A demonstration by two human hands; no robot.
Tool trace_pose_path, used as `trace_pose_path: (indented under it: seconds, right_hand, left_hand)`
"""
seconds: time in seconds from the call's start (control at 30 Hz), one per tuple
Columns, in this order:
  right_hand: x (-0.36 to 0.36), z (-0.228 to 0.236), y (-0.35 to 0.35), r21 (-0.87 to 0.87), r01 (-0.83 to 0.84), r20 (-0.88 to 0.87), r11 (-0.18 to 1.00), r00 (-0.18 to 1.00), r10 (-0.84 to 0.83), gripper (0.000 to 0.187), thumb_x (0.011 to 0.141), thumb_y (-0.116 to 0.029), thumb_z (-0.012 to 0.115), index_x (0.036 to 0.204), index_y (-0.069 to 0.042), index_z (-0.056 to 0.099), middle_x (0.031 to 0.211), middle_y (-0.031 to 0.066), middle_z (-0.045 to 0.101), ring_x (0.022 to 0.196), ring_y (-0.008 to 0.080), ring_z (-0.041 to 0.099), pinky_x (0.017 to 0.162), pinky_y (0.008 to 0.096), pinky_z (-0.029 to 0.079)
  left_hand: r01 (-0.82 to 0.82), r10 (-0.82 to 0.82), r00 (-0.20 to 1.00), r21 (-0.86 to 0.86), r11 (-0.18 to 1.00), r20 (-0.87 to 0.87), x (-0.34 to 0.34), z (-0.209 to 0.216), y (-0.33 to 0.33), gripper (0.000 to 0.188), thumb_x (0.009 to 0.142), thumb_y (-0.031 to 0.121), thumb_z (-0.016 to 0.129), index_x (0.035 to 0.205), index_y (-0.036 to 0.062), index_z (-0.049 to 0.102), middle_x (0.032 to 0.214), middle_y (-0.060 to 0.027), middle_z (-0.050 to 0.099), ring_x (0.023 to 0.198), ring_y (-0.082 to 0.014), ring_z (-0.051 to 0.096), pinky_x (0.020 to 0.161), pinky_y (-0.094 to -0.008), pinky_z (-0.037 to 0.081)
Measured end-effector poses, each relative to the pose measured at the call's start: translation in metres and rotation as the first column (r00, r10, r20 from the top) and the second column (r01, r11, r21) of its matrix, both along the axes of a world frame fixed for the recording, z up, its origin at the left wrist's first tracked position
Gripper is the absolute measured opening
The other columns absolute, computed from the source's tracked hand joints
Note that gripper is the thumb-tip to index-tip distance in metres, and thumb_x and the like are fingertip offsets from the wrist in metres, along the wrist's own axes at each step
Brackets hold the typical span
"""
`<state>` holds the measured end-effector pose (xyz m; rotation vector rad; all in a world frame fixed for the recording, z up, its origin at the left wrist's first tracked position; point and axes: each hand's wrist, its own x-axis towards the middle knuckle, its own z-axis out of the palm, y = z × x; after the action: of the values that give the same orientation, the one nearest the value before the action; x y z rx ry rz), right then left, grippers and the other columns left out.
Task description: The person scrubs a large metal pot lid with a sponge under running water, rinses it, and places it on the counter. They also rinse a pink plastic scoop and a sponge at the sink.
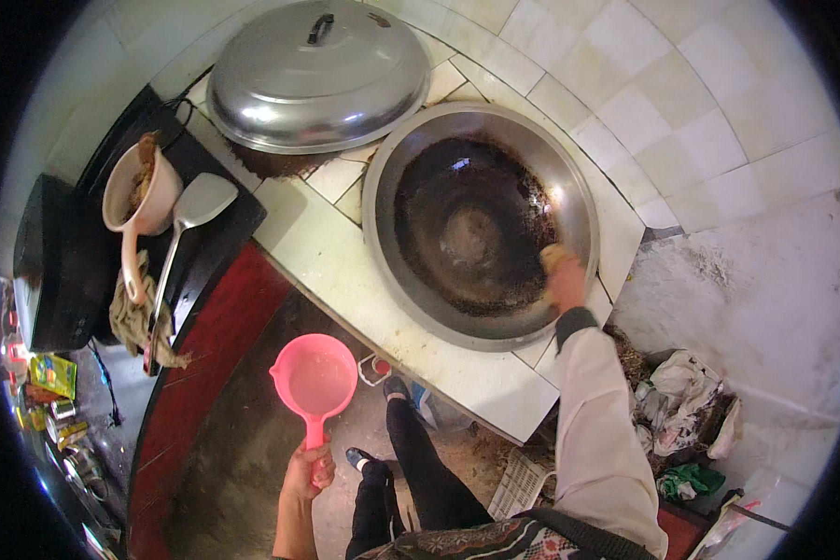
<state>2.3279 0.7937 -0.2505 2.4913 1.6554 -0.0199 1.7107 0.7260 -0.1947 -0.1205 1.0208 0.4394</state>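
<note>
Gripping the handle of a pink, round plastic dipper (314, 420), the left hand (303, 471) is closed tight, holding it out over the floor, short of the counter's near edge and well apart from the wok. Pale, cloudy liquid seems to sit inside it. Beyond comes the white-tiled counter (467, 385), and set in it, the wide, grey metal wok (381, 210). Into its right side goes the right hand (567, 283), fingers closed around a small tan, pad-like object (554, 255), apparently pressed to the inner wall, though the contact is too small to be sure. So how far along? Partway, I'd judge: the upper band inside the rim shows plain grey metal, but below it a broad dark brown patch covers the bowl, with what looks like murky wetness at the bottom, so that part looks unfinished. Right behind, the domed silver metal lid (317, 79) lies beside the wok, off it, before the pale tiled wall (663, 93).
</note>
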Motion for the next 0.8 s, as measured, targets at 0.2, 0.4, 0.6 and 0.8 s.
trace_pose_path:
  seconds: [0.2,0.4,0.6,0.8]
  right_hand:
    - [-0.198,-0.03,0.097,-0.042,0.051,-0.919,0.998,0.39,-0.058,0.053,0.081,-0.027,0.065,0.125,0.0,0.055,0.116,0.0247,0.063,0.109,0.0391,0.06,0.092,0.0415,0.048]
    - [-0.02,-0.069,0.144,0.201,0.091,-0.556,0.975,0.83,0.037,0.052,0.081,-0.01,0.061,0.132,-0.003,0.049,0.118,0.0217,0.061,0.108,0.0338,0.06,0.093,0.0407,0.048]
    - [0.019,-0.094,0.155,-0.005,0.159,-0.143,0.987,0.977,-0.158,0.071,0.075,-0.004,0.061,0.142,-0.009,0.038,0.126,0.0157,0.05,0.11,0.038,0.048,0.086,0.047,0.043]
    - [-0.219,-0.007,0.099,0.113,0.036,-0.948,0.993,0.302,0.098,0.069,0.077,0.004,0.053,0.144,-0.008,0.039,0.139,0.0165,0.044,0.132,0.0297,0.041,0.111,0.0379,0.031]
  left_hand:
    - [-0.045,0.043,0.998,-0.043,0.998,-0.035,0.017,-0.006,0.01,0.023,0.087,0.005,0.055,0.11,0.0064,0.053,0.059,-0.0038,0.044,0.038,-0.0107,0.035,0.031,-0.0236,0.022]
    - [-0.044,0.042,0.997,-0.04,0.998,-0.064,0.025,-0.007,0.022,0.024,0.087,0.005,0.055,0.111,0.0067,0.052,0.06,-0.0039,0.044,0.038,-0.0115,0.035,0.032,-0.0246,0.023]
    - [-0.037,0.034,0.998,-0.046,0.998,-0.059,0.03,-0.024,0.022,0.026,0.087,0.006,0.057,0.112,0.008,0.052,0.061,-0.0034,0.044,0.038,-0.0109,0.035,0.032,-0.0246,0.023]
    - [-0.053,0.053,0.999,-0.045,0.998,0.006,0.035,-0.011,0.006,0.029,0.087,0.006,0.057,0.115,0.0084,0.049,0.063,-0.0033,0.045,0.039,-0.0101,0.035,0.033,-0.0229,0.023]
